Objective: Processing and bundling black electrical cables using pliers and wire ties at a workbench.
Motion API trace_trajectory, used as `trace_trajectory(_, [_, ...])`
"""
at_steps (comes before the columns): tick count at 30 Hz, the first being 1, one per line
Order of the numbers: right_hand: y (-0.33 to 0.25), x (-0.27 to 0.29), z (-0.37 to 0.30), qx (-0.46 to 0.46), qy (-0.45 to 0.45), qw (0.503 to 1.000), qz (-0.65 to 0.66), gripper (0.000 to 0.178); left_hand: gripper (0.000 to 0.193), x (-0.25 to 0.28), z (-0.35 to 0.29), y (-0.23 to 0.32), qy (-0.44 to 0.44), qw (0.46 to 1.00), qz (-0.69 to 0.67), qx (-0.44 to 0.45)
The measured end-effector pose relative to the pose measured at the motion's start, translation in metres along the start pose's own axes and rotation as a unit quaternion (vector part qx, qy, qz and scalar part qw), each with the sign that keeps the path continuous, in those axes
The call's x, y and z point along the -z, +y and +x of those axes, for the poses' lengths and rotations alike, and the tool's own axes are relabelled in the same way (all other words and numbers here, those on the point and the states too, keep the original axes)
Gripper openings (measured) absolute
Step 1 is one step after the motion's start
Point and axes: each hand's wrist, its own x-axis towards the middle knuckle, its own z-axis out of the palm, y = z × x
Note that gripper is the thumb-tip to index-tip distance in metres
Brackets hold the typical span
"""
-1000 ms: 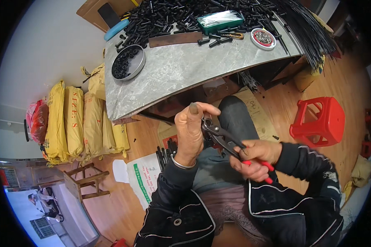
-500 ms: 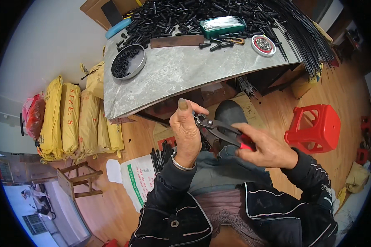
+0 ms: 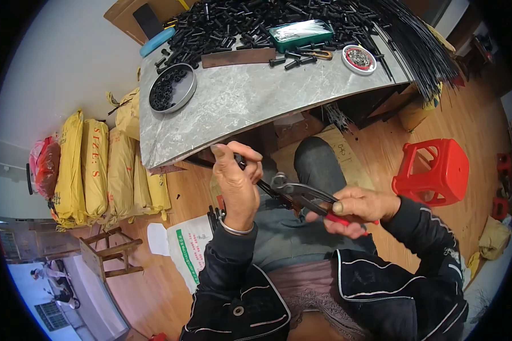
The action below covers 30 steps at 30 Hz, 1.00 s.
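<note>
My left hand [image 3: 237, 179] is closed around a slim black rod [image 3: 265, 187], whose lower end sticks out toward my lap. My fingers and thumb hide most of its upper end. In my right hand [image 3: 361, 210] is a pair of end-cutting pincers [image 3: 306, 191] with dark metal jaws and red grips. The pincers' rounded head points at my left hand, a small gap away from its fingers. Both hands are over my lap, below the near edge of the grey marble-patterned table [image 3: 227, 108].
A heap of black bolt-like parts [image 3: 233, 28] covers the table's back. A round tin [image 3: 182, 94] holds black rings; a green box [image 3: 301, 37] holds thin pale strips. Long black rods [image 3: 415, 45] overhang the right end. A red stool [image 3: 435, 170] stands right, yellow sacks [image 3: 95, 165] left.
My left hand has moved left, away from the pincers. The pincers' head no longer meets its fingers, and my right hand's grip on the handles has shifted. The view has moved slightly.
</note>
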Motion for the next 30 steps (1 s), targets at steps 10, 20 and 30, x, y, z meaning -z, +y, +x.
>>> trace_trajectory(10, [0.015,0.016,0.002,0.121,0.043,0.99,-0.06,0.045,0.077,-0.01,-0.001,0.007,-0.046,0.998,0.023,0.025])
trace_trajectory(20, [-0.037,0.004,-0.018,0.101,0.214,0.919,-0.314,0.047,0.073,-0.022,0.005,0.0,-0.104,0.994,0.022,0.036])
trace_trajectory(30, [-0.139,0.147,-0.027,0.197,0.661,0.449,-0.567,0.025,0.052,-0.022,0.005,-0.001,-0.225,0.973,-0.047,-0.001])
